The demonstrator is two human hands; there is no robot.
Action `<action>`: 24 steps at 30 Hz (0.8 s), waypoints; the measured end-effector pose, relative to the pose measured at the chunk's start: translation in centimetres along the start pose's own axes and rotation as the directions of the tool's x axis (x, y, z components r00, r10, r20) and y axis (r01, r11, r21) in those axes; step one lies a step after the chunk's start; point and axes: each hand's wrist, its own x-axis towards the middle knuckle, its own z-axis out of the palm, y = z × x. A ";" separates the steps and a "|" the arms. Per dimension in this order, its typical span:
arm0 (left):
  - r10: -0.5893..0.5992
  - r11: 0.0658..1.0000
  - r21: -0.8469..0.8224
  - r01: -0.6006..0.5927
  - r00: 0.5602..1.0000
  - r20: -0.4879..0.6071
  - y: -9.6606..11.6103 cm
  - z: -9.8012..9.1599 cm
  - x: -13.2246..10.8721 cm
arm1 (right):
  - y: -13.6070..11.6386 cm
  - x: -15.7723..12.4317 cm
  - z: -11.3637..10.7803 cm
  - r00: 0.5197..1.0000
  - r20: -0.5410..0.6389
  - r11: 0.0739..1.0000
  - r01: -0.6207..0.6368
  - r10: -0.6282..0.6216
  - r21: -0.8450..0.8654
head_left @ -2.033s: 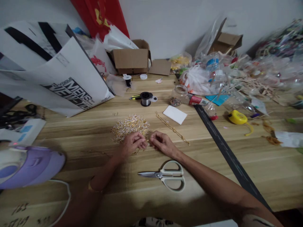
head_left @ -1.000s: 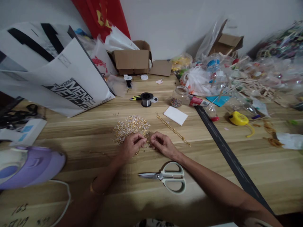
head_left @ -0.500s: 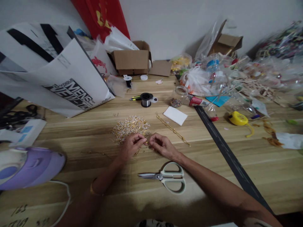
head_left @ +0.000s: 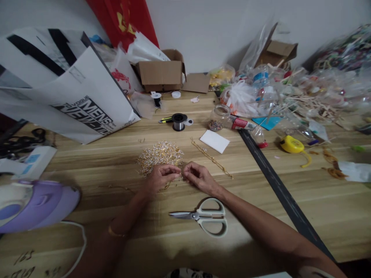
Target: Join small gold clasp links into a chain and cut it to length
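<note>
My left hand (head_left: pixel 162 177) and my right hand (head_left: pixel 199 177) meet almost fingertip to fingertip over the wooden table. Each is closed in a pinch; whatever lies between the fingers is too small to make out. Just behind my left hand spreads a heap of gold and clear-beaded jewelry pieces (head_left: pixel 159 153). A thin gold chain (head_left: pixel 166 187) trails from beneath that hand toward the left. To the right of my right hand, a second gold chain (head_left: pixel 213 159) lies stretched out diagonally. Scissors (head_left: pixel 199 217) with pale handles rest closer to me, blades pointing left.
Behind the heap stand a wire spool (head_left: pixel 179 122), a bead jar (head_left: pixel 218 117) and a white card (head_left: pixel 214 141). A purple-and-white appliance (head_left: pixel 49 204) and a large paper bag (head_left: pixel 87 96) occupy the left. Plastic bottles, sticks and a yellow tape measure (head_left: pixel 291 144) crowd the right.
My left hand has turned slightly, its fingers now straighter and flatter, and its forearm has shifted a little left. My right hand stays nearly in place, its fingertips nearer the left ones.
</note>
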 end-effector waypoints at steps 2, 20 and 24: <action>-0.004 1.000 -0.005 0.004 1.000 0.012 0.0 -0.1 0.0 | 0.1 0.0 0.0 1.000 -0.005 1.000 0.006 -0.006 -0.009; 0.032 0.999 -0.025 -0.033 0.999 -0.017 -0.4 -0.1 0.1 | 0.2 0.0 -0.1 1.000 -0.010 1.000 0.004 -0.004 -0.012; 0.045 0.999 -0.020 -0.045 0.999 -0.004 -0.5 -0.2 0.2 | 0.4 0.0 -0.1 1.000 -0.012 1.000 0.010 -0.010 -0.015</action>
